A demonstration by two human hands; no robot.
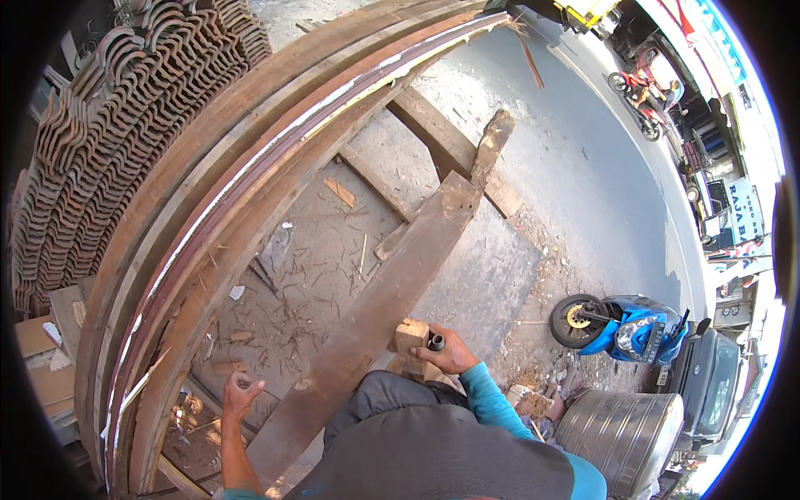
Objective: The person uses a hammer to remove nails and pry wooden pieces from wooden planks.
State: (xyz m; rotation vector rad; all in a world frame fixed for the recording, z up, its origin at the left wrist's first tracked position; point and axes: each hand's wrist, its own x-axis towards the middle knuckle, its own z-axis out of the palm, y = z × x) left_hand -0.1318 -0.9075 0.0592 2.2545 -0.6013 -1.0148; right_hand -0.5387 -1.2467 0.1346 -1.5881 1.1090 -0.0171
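A long brown wooden beam (pixel 358 333) runs diagonally across in front of me, past my knees. To its right, my right hand (pixel 454 353) is wrapped round a dark tool with a round, hollow-looking end (pixel 436 342); its kind is unclear. That hand is right beside a short upright wood block (pixel 412 335). On the beam's other side, my left hand (pixel 240 393) hovers with its fingers curled into a pinch. Whatever it holds, if anything, is too small to make out. Many thin, dark nail-like bits (pixel 317 258) litter the ground between the timbers.
Long stacked planks (pixel 208 187) curve along the left, with piled clay roof tiles (pixel 117 142) behind. Another timber (pixel 433 129) lies ahead. On the right are a blue motorbike (pixel 642 329), a ribbed metal drum (pixel 621 433), a parked car (pixel 708 383) and the road (pixel 617 183).
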